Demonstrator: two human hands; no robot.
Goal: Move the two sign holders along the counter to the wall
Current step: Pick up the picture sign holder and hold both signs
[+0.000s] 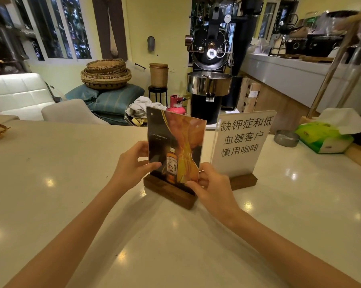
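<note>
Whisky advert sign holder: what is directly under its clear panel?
The whisky advert sign holder stands in a dark wooden base resting on the counter. The left hand and right hand cover the panel's lower edges, hiding parts of the slot.

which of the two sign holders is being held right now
The sign holder with the whisky bottle poster: the left hand and right hand grip its edges. The white Chinese-text sign holder beside it stands untouched.
</note>
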